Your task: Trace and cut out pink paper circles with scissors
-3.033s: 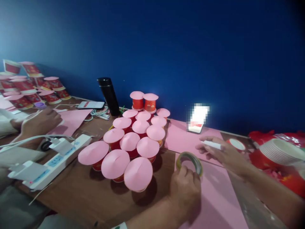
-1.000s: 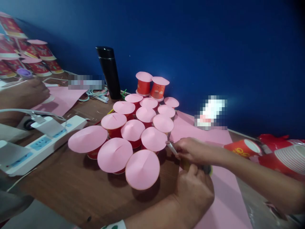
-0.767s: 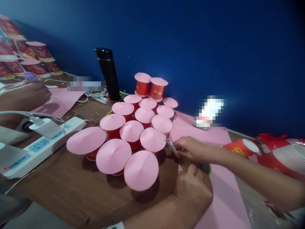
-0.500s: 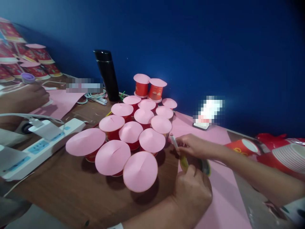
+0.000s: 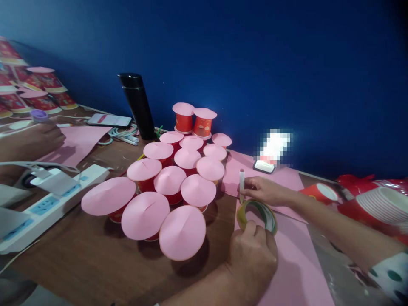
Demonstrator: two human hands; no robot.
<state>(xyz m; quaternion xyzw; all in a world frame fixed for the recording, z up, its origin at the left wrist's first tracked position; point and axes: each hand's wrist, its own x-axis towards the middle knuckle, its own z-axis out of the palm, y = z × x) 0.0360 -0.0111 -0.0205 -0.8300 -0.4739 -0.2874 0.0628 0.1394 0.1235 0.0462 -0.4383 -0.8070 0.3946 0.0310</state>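
My left hand point(image 5: 253, 250) is closed on the near rim of a roll of tape point(image 5: 242, 214), which rests on a pink paper sheet point(image 5: 296, 263). In my right hand point(image 5: 263, 189) is a white marker pen point(image 5: 242, 185), held nearly upright between thumb and fingers. The pen's lower end is at the far left edge of the tape roll; I cannot tell whether it touches the paper. Just left of both hands stand several red paper cups topped with shallow pink paper cones point(image 5: 198, 190).
A lit phone point(image 5: 264, 165) leans at the wall, near stacked paper cups point(image 5: 379, 206) on the right. A black bottle point(image 5: 137, 106), a white power strip point(image 5: 54, 208) and another person's hand point(image 5: 38, 140) are on the left. Further cups point(image 5: 41, 102) are piled behind that hand.
The marker pen has gone from tilted to nearly upright, beside the tape roll's rim. My right hand has shifted, so more of the tape roll shows. The whole view has moved slightly.
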